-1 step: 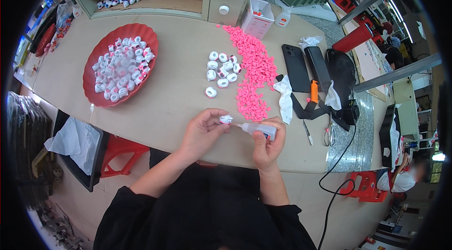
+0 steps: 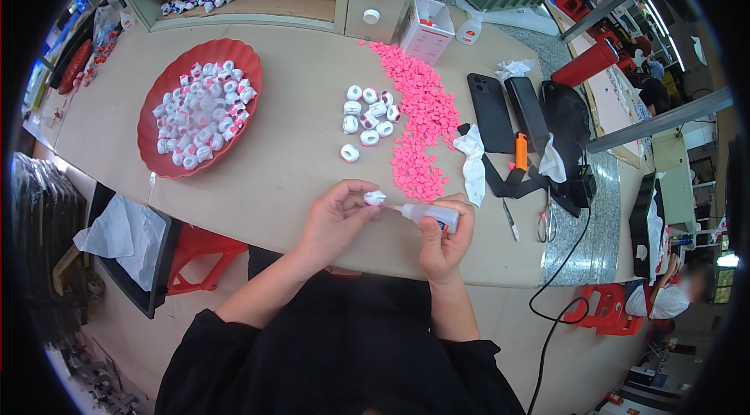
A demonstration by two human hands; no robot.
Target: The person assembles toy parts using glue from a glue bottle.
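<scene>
Between the thumb and fingers of my left hand (image 2: 341, 216) is a small white piece with pink on it (image 2: 375, 198). My right hand (image 2: 448, 239) grips a small translucent squeeze bottle (image 2: 426, 215), tilted so its thin nozzle points left at the piece. The nozzle tip is at or very near the piece; whether they touch I cannot tell. Just beyond my hands, several similar white pieces (image 2: 369, 120) stand in a loose group on the table. To their right spreads a long heap of small pink pieces (image 2: 422, 103).
At the left, a red scalloped bowl (image 2: 146, 134) holds many white pieces. On the right lie a black phone (image 2: 491, 112), an orange-handled tool (image 2: 521, 151), a tissue (image 2: 473, 165), tweezers (image 2: 510, 220) and scissors (image 2: 547, 221). A white box (image 2: 426, 31) stands behind, beside an open-fronted cabinet (image 2: 242, 24).
</scene>
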